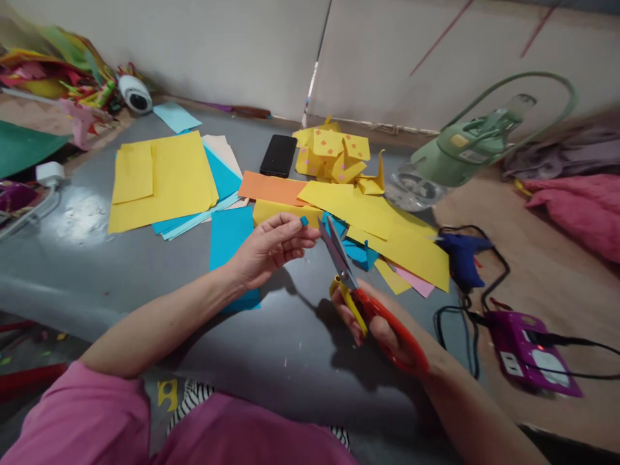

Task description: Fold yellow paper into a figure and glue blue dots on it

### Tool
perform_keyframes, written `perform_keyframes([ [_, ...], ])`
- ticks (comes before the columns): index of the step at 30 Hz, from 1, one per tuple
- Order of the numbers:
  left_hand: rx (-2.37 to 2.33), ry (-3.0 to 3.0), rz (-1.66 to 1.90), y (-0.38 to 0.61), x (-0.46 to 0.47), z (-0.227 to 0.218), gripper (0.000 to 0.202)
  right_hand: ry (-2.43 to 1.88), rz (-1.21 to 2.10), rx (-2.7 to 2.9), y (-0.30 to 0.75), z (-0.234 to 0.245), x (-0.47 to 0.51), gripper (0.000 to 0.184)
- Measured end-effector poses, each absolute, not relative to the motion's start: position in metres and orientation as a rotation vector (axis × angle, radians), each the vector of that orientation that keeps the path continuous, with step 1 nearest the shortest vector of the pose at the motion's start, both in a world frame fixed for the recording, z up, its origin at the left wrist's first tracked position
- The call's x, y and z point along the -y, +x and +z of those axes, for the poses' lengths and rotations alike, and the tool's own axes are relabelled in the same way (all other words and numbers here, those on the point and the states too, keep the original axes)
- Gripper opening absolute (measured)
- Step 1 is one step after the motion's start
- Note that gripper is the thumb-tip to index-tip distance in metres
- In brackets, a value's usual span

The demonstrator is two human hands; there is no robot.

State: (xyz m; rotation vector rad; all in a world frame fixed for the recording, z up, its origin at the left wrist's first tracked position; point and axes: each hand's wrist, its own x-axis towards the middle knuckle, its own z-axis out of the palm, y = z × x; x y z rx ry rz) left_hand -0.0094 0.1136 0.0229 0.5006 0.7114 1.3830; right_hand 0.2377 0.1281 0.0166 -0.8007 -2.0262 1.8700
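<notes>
My left hand (278,248) is pinched shut on a small blue piece of paper (304,221) over the grey table. Red-handled scissors (343,274) are gripped in my right hand (382,332), their blades slightly apart and pointing up toward my left fingertips. A narrow yellow piece (356,313), apparently rolled paper, is also held in my right hand. Cut blue scraps (361,254) lie just behind the blades. Beneath my left forearm and hand, a blue sheet (230,236) is partly covered.
Yellow sheets (169,187) lie at the left, and yellow strips (407,242) at the right. Folded yellow paper shapes (334,155) stand behind, beside a black phone (278,155). A green bottle (455,152), a blue glue gun (465,258) and a corded purple power box (530,352) are at right.
</notes>
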Motion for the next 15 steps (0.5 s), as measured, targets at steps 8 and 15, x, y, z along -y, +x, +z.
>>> perform_keyframes([
  [8, -0.728, 0.489, 1.386, -0.0098, -0.1129, 0.0207, 0.035, -0.876, 2.041, 1.974, 0.2427, 0.0106, -0.1280, 0.080],
  [15, -0.710, 0.508, 1.379, -0.0096, -0.1132, 0.0195, 0.034, -0.857, 2.027, 1.965, 0.2405, 0.0145, -0.1268, 0.073],
])
